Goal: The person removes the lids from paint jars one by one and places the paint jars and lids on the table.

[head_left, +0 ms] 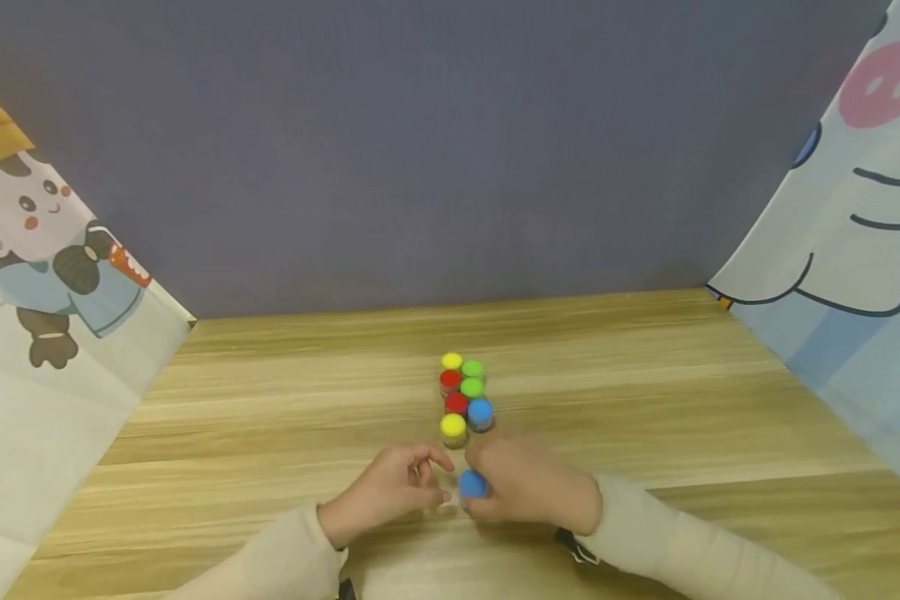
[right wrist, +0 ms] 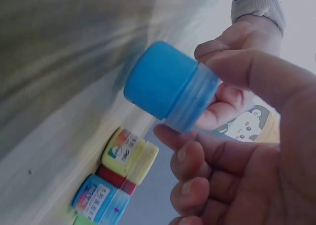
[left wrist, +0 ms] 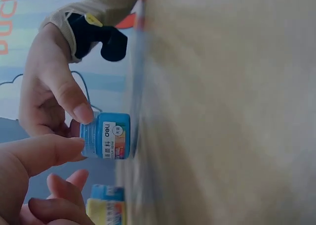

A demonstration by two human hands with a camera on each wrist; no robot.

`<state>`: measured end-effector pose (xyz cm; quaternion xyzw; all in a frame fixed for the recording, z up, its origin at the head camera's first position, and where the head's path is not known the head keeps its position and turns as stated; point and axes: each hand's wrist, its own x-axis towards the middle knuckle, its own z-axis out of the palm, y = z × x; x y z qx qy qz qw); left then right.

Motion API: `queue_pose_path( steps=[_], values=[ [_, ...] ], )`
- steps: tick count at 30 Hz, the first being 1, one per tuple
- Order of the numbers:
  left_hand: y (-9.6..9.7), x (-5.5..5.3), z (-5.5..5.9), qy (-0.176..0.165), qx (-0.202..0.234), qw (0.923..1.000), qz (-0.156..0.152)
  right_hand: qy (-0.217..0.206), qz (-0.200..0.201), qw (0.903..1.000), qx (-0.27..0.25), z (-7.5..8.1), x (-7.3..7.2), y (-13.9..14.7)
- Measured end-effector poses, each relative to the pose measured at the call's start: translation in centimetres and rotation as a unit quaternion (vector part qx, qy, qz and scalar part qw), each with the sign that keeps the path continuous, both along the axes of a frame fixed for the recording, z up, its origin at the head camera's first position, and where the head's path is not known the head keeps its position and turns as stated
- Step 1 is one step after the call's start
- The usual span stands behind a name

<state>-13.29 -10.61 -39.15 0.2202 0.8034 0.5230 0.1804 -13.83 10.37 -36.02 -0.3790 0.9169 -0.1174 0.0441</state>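
My right hand point(head_left: 532, 483) pinches a blue paint jar point(head_left: 472, 483) by its ridged lid, between thumb and fingers. In the left wrist view the label on this paint jar point(left wrist: 116, 136) faces the camera, and its base is at or just above the tabletop. Just left of the jar is my left hand point(head_left: 390, 492), its thumb and index finger spread apart and holding nothing. Beyond both hands a double row of paint jars stands upright: a yellow jar point(head_left: 453, 428) nearest, a second blue jar point(head_left: 481, 413), a red jar point(head_left: 456, 405), a green jar point(head_left: 472, 387) and others.
The jars stand on a wood-grain table point(head_left: 270, 400). A dark grey panel point(head_left: 450, 150) rises at its far edge. Printed cartoon cloths hang at the left point(head_left: 52, 250) and right point(head_left: 855, 217).
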Motion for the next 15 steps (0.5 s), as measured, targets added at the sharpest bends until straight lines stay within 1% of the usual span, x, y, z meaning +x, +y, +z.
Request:
queue_pose_path(
  steps=[2, 3, 7, 8, 12, 14, 15],
  values=[
    [0.1, 0.1, -0.3, -0.035, 0.01, 0.9994, 0.001, -0.011, 0.011, 0.9999, 0.007, 0.0, 0.1, -0.1],
    [0.2, 0.2, -0.4, -0.044, 0.009, 0.999, 0.003, -0.015, 0.017, 0.9997, 0.009, -0.1, 0.1, -0.2],
    [0.4, 0.2, -1.1, -0.064, 0.007, 0.9979, 0.003, -0.019, 0.029, 0.9994, 0.004, -0.1, 0.2, -0.3],
    [0.5, 0.2, -1.2, -0.073, 0.009, 0.9973, 0.001, -0.018, 0.031, 0.9993, 0.003, -0.1, 0.2, -0.3],
    [0.7, 0.2, -1.5, -0.111, 0.02, 0.9935, -0.01, -0.008, 0.042, 0.9991, 0.001, 0.0, 0.3, -0.3],
    [0.8, 0.3, -1.5, -0.123, 0.017, 0.9921, -0.013, -0.002, 0.045, 0.999, 0.003, 0.0, 0.5, -0.2],
    [0.9, 0.3, -1.5, -0.123, 0.014, 0.9922, -0.013, -0.001, 0.044, 0.999, 0.003, 0.0, 0.5, -0.2]
  ],
)
